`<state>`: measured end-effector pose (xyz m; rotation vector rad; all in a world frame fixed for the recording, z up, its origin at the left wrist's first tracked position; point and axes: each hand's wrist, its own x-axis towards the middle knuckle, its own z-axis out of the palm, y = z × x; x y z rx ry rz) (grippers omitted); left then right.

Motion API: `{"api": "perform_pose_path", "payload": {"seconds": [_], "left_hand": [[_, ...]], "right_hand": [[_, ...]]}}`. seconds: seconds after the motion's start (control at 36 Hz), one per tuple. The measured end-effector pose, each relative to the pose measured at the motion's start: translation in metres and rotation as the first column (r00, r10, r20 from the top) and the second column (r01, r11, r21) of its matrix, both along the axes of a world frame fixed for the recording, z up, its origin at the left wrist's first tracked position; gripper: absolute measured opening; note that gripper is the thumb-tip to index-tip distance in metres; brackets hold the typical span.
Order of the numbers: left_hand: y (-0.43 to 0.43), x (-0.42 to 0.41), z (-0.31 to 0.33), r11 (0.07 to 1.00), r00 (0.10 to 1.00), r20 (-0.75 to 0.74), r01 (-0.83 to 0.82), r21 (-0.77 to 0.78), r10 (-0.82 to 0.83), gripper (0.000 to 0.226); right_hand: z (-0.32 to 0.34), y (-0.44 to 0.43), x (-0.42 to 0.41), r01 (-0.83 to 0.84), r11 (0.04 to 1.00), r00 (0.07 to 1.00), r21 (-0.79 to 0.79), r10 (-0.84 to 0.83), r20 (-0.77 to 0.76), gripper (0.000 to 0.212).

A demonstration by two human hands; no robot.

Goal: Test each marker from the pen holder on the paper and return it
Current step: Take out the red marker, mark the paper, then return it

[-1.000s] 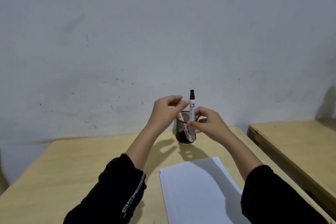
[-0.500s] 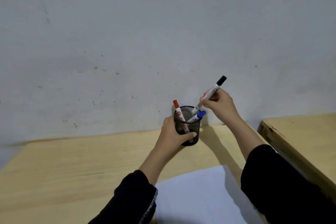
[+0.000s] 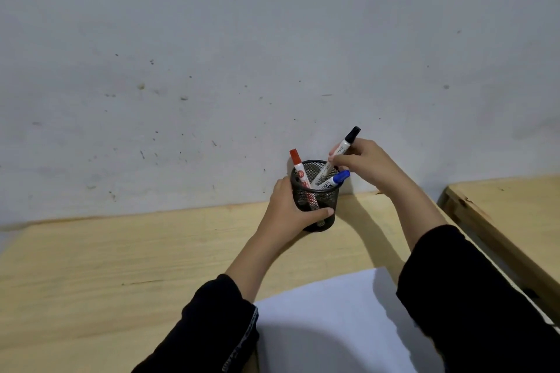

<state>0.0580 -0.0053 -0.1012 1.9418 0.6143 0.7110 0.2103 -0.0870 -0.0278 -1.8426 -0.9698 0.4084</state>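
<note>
My right hand (image 3: 366, 165) pinches the black-capped marker (image 3: 335, 157), tilted cap-up-right with its lower end inside the mesh pen holder (image 3: 315, 195), which my left hand (image 3: 291, 215) grips.

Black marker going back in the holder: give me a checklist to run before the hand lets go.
1. Holder steadied: ok. The left hand wraps the mesh holder, which stands upright on the desk.
2. Marker gripped: ok. The right hand pinches the black marker mid-barrel.
3. Cap on: ok. The black cap is at the top end.
4. Lower end inside the rim: ok. It passes into the opening, tilted.
5. Marker resting on the bottom: cannot tell. The mesh and the hand hide the tip.
6. Room among the others: ok. The red marker leans left, the blue marker lies against the right rim.
</note>
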Motion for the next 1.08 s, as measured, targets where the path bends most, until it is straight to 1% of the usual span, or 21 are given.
{"api": "perform_pose_path", "payload": {"seconds": [0.08, 0.22, 0.31, 0.42, 0.47, 0.53, 0.61, 0.67, 0.72, 0.78, 0.83, 0.89, 0.94, 1.08], "left_hand": [[0.0, 0.001, -0.001, 1.0, 1.0, -0.001, 0.002, 0.003, -0.002, 0.063], [0.001, 0.001, -0.002, 1.0, 1.0, 0.014, 0.011, -0.005, -0.011, 0.063], [0.001, 0.001, -0.002, 1.0, 1.0, 0.025, 0.013, -0.001, -0.013, 0.063], [0.001, 0.002, -0.004, 1.0, 1.0, 0.026, 0.01, -0.017, -0.01, 0.065], [0.0, 0.002, -0.004, 1.0, 1.0, 0.025, 0.007, -0.014, -0.007, 0.067], [-0.001, 0.001, -0.005, 1.0, 1.0, 0.028, 0.005, -0.014, -0.005, 0.069], [-0.003, 0.001, -0.006, 1.0, 0.999, 0.038, 0.009, -0.017, -0.008, 0.069], [-0.004, 0.001, -0.007, 1.0, 0.999, 0.048, 0.0, -0.007, 0.001, 0.068], [-0.005, 0.001, -0.008, 1.0, 0.999, 0.052, -0.014, 0.002, 0.014, 0.068], [-0.005, 0.001, -0.009, 1.0, 0.998, 0.052, -0.026, -0.002, 0.026, 0.068], [-0.006, 0.001, -0.009, 0.999, 0.998, 0.056, -0.037, -0.027, 0.038, 0.066], [-0.007, 0.0, -0.009, 0.998, 0.998, 0.055, -0.042, -0.044, 0.045, 0.062], [-0.008, -0.001, -0.009, 0.997, 0.998, 0.048, -0.042, -0.061, 0.045, 0.059], [-0.01, -0.002, -0.009, 0.995, 0.998, 0.039, -0.039, -0.087, 0.043, 0.058]], "right_hand": [[0.004, 0.0, -0.002, 0.006, 0.999, 0.999, -0.054, -0.003, 0.043, 0.013], [0.006, 0.002, -0.004, 0.03, 0.996, 0.996, -0.078, -0.023, 0.082, 0.019], [0.007, 0.0, -0.005, 0.037, 0.997, 0.996, -0.069, -0.032, 0.078, 0.012], [0.007, -0.002, -0.006, 0.045, 0.998, 0.996, -0.048, -0.042, 0.08, 0.01], [0.008, -0.003, -0.008, 0.061, 0.998, 0.996, 0.003, -0.061, 0.06, 0.009], [0.01, -0.003, -0.009, 0.112, 0.989, 0.992, 0.092, -0.117, 0.054, 0.013], [0.018, -0.005, -0.018, 0.214, 0.938, 0.958, 0.273, -0.256, 0.127, 0.016], [0.023, -0.005, -0.029, 0.213, 0.893, 0.936, 0.397, -0.302, 0.178, 0.013], [0.027, -0.002, -0.043, 0.157, 0.884, 0.933, 0.44, -0.279, 0.228, 0.012], [0.025, 0.002, -0.057, 0.077, 0.921, 0.941, 0.381, -0.194, 0.277, 0.011], [0.017, 0.008, -0.068, 0.032, 0.964, 0.944, 0.265, -0.116, 0.31, 0.01], [0.007, 0.013, -0.071, 0.052, 0.989, 0.923, 0.138, -0.1, 0.371, 0.012], [0.002, 0.016, -0.071, 0.098, 0.994, 0.895, 0.037, -0.105, 0.433, 0.017], [0.002, 0.025, -0.069, 0.135, 0.983, 0.854, -0.122, -0.053, 0.517, 0.02]]}}
